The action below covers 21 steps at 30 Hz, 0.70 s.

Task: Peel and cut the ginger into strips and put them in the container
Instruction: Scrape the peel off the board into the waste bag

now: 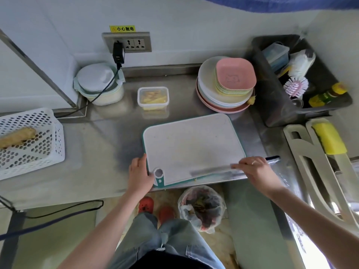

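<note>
Steel counter (pixel 101 152) | container (pixel 153 98) holds yellow ginger strips (pixel 153 99)

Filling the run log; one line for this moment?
left hand: holds cutting board edge | right hand: grips knife | container: holds strips

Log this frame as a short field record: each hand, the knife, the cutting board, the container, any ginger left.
left hand: grips near-left edge of white, teal-rimmed cutting board
right hand: holds dark-handled kitchen knife, blade blurred, flat over board's near edge
board surface: bare apart from tiny scraps
clear rectangular plastic container: lid off, yellow ginger strips inside, behind board
white perforated basket: holds one unpeeled ginger piece, far left
</note>
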Each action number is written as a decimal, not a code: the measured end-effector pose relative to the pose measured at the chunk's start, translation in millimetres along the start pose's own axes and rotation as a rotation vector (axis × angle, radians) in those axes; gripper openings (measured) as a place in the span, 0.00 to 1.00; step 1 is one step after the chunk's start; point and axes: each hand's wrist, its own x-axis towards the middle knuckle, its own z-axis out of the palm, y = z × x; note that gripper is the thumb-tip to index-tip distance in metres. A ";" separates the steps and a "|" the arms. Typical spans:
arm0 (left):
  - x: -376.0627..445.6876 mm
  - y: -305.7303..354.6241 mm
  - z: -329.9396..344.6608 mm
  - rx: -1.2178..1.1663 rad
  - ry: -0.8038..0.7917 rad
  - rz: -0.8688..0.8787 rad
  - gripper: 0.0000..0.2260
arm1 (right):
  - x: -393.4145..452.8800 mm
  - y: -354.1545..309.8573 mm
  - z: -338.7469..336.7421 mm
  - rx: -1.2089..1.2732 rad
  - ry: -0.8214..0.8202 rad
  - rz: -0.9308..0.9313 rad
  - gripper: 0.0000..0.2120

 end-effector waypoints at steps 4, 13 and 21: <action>-12.5 7.7 5.0 0.439 -0.004 0.367 0.35 | 52.1 -22.2 4.4 0.295 -0.010 0.499 0.16; -3.2 -8.2 14.9 0.701 -0.146 0.556 0.44 | 88.3 -20.7 35.4 0.395 -0.139 0.850 0.18; -2.2 5.1 3.8 0.009 -0.154 0.281 0.40 | 69.3 -7.6 34.8 0.367 0.003 1.008 0.23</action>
